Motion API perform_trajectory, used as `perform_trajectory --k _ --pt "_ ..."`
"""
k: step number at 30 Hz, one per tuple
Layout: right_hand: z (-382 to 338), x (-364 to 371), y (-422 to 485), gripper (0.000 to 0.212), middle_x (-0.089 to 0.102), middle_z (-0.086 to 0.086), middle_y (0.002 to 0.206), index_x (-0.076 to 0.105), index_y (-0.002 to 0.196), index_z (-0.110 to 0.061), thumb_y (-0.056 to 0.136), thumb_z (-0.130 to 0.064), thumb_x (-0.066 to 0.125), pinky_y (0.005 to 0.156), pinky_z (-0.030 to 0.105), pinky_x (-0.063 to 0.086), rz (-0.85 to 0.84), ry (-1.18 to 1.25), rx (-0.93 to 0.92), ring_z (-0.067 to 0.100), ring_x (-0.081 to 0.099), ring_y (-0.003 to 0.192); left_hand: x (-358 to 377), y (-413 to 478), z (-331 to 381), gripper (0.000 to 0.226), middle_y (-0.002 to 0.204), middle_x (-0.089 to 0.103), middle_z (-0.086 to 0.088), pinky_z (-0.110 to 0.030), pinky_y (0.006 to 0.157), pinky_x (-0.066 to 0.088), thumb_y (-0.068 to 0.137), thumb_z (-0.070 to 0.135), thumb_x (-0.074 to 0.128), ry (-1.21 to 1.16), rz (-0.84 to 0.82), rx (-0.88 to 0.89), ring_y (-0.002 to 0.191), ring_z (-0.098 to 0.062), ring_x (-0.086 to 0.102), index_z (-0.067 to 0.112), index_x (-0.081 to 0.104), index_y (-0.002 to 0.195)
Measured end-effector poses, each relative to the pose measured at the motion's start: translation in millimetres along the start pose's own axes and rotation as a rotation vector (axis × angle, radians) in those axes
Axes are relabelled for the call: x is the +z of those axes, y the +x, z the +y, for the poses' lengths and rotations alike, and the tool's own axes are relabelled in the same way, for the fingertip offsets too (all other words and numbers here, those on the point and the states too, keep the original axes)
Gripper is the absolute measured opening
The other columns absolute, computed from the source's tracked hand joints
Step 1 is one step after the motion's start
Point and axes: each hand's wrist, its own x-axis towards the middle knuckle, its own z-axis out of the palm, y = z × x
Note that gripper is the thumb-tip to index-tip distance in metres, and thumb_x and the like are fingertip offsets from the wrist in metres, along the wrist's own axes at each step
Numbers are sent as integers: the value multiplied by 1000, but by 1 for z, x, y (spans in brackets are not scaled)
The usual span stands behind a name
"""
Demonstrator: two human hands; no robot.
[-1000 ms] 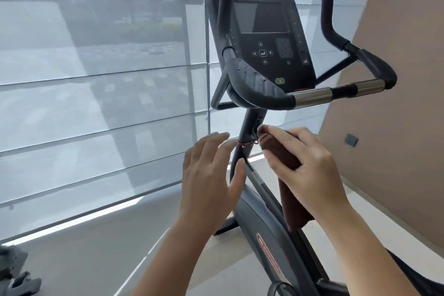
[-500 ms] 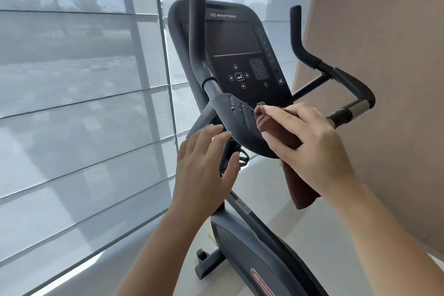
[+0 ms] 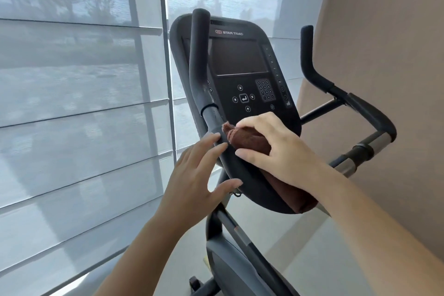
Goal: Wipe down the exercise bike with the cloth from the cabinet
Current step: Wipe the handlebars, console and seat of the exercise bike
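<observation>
My right hand (image 3: 286, 151) — gripping the brown cloth (image 3: 249, 142), pressed on the exercise bike's (image 3: 240, 67) left handlebar pad (image 3: 242, 175). My left hand (image 3: 194, 185) — fingers spread, fingertips touching that pad's edge.

I get bright, soft daylight through the shaded window (image 3: 79, 103); edges bow from the wide lens, detail slightly soft.

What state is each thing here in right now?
Brown cloth: bunched, pressed on the handlebar pad.
Right hand: grips the cloth.
Left hand: open, fingertips at the handlebar pad.
Console screen: dark.
Roller blinds: lowered.
</observation>
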Motion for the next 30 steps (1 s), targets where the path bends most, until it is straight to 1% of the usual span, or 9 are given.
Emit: perform_trajectory --k 4,9,14,17,20,22,24,28,30 --pt "7 -2 -22 40 47 -14 121 50 122 -41 83 -45 54 95 20 37 -29 -40 -46 5 43 114 8 -1 -8 66 131 51 -13 -39 99 38 79 53 53 -55 45 52 125 -28 46 1 57 119" --pt "10 -2 -33 36 55 -8 112 58 118 -34 82 -36 58 92 29 46 82 -41 -71 11 51 107 12 0 -13 66 127 53 -13 -46 97 44 75 53 58 -112 97 71 126 -31 45 1 59 116" --pt "4 2 20 34 57 1 108 60 118 -26 85 -22 63 94 15 37 54 32 -15 10 53 103 15 0 -15 67 123 57 -14 -45 94 47 72 54 60 -109 130 71 123 -30 48 0 62 112" --pt "7 0 15 37 56 -4 113 57 120 -32 85 -23 62 96 11 34 -24 77 -9 5 51 108 16 0 -15 67 122 57 -14 -48 92 47 73 54 59 -116 142 69 122 -31 48 0 62 113" --pt "15 -8 -21 39 53 -11 115 55 121 -40 84 -29 62 98 20 39 -47 11 -41 6 50 111 18 -1 -16 66 123 57 -15 -47 94 47 74 53 60 -126 149 77 123 -32 47 0 61 113" --pt "17 -10 -38 38 54 -8 114 57 120 -36 82 -31 60 96 31 44 -5 -22 -73 12 52 110 18 -1 -16 65 124 56 -14 -44 95 45 75 53 59 -124 147 80 124 -30 47 1 60 114" --pt "18 -8 -38 36 57 -4 111 61 118 -28 82 -29 62 94 33 46 42 -20 -91 14 55 107 18 -2 -16 65 124 57 -14 -42 95 44 75 53 57 -112 145 75 123 -29 47 2 60 115" --pt "9 0 5 36 59 0 108 60 119 -25 83 -21 66 96 18 40 83 55 -48 8 55 105 17 -1 -14 66 123 58 -16 -40 95 42 76 54 56 -98 149 68 122 -26 47 0 61 114" --pt "6 4 26 37 58 0 110 59 120 -26 84 -23 65 97 16 37 61 74 -32 8 54 107 17 -1 -13 67 122 58 -16 -39 95 43 78 56 54 -96 148 77 122 -24 46 -1 61 114"
